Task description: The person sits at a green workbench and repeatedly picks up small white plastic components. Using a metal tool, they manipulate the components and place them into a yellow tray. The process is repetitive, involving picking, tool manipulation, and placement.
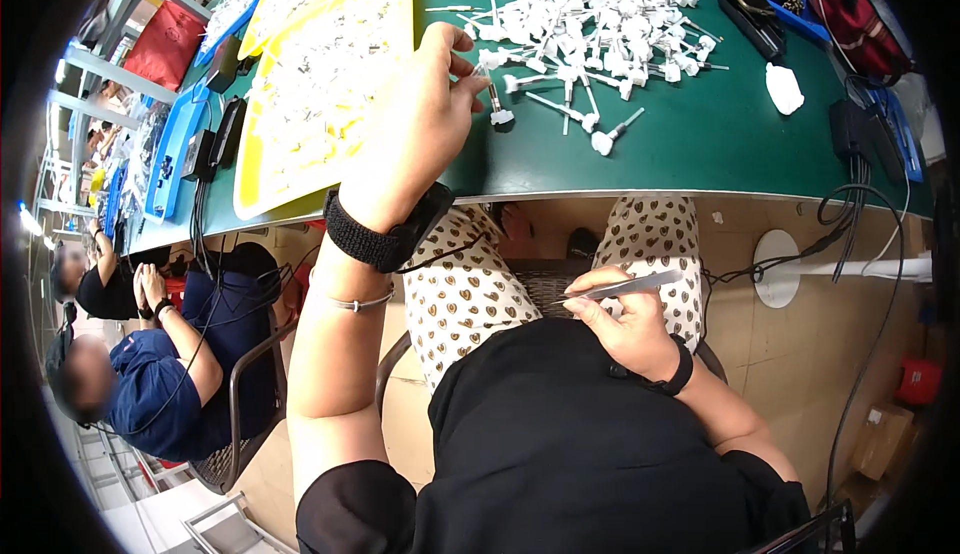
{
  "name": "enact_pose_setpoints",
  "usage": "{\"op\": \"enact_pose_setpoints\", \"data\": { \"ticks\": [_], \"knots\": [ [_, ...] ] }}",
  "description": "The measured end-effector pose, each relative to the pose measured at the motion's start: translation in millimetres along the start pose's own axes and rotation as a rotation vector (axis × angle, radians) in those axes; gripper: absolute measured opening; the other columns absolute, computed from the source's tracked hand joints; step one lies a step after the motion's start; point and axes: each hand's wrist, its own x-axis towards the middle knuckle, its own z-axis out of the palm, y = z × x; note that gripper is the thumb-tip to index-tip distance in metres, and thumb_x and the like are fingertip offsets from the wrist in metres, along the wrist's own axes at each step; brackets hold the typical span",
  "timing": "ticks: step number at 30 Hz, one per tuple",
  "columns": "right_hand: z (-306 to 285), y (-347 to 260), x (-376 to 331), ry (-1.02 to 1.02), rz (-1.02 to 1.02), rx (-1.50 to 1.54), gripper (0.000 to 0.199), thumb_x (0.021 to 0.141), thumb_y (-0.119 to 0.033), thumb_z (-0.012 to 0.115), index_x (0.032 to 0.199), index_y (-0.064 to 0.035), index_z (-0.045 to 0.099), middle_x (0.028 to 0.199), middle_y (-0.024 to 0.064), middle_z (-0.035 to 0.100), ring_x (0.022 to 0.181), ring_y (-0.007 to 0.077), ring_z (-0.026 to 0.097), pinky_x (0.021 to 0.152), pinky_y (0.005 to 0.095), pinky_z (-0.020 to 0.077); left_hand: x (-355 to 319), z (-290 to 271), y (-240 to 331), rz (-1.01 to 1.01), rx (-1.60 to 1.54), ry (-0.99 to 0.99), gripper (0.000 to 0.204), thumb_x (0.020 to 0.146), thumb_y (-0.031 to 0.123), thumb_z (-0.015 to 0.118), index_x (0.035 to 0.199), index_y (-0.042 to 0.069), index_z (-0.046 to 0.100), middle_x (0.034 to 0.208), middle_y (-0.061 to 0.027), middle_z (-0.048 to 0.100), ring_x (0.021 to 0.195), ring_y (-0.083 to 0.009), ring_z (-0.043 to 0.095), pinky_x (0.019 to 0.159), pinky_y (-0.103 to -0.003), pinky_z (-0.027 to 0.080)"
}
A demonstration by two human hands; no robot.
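My left hand reaches over the green table, thumb and fingers closed at the near edge of the heap. At its fingertips is a small white-capped part with a thin stem, cap downward. To the right spreads a pile of similar white-capped parts with thin clear stems. My right hand is above my lap, closed around metal tweezers whose narrow tips point left. Beside my left forearm lies a yellow tray filled with many small white pieces.
A second yellow tray and a blue tray stand farther left. Black boxes with cables sit by the table's left edge. A white lump and more cabled black boxes lie right. Another person sits at my left.
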Motion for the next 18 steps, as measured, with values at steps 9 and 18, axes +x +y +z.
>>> {"op": "enact_pose_setpoints", "data": {
  "ticks": [9, 18],
  "knots": [
    [3.0, 4.4, -0.7, 0.013, 0.058, 0.120, 0.012, 0.095, -0.001, 0.076, 0.106, 0.0019, 0.072, 0.101, 0.0082, 0.073, 0.088, 0.0151, 0.069, 0.078, 0.0290, 0.0552, -58.1, -5.2, 19.8, 0.299, 0.048, 0.322, 0.031, 0.089, -0.004, 0.076, 0.118, 0.005, 0.070, 0.098, -0.0091, 0.073, 0.092, -0.0232, 0.068, 0.080, -0.034, 0.054],
    [12.5, 9.2, 19.7, -0.112, 0.131, 0.604, 0.023, 0.102, 0.000, 0.067, 0.124, 0.0034, 0.063, 0.139, 0.0206, 0.061, 0.127, 0.0303, 0.066, 0.109, 0.0420, 0.0551, -150.3, 43.5, 1.5, -0.024, -0.354, 0.220, 0.024, 0.095, -0.006, 0.073, 0.118, -0.002, 0.070, 0.104, -0.0071, 0.072, 0.089, -0.0119, 0.066, 0.082, -0.026, 0.054]
  ]
}}
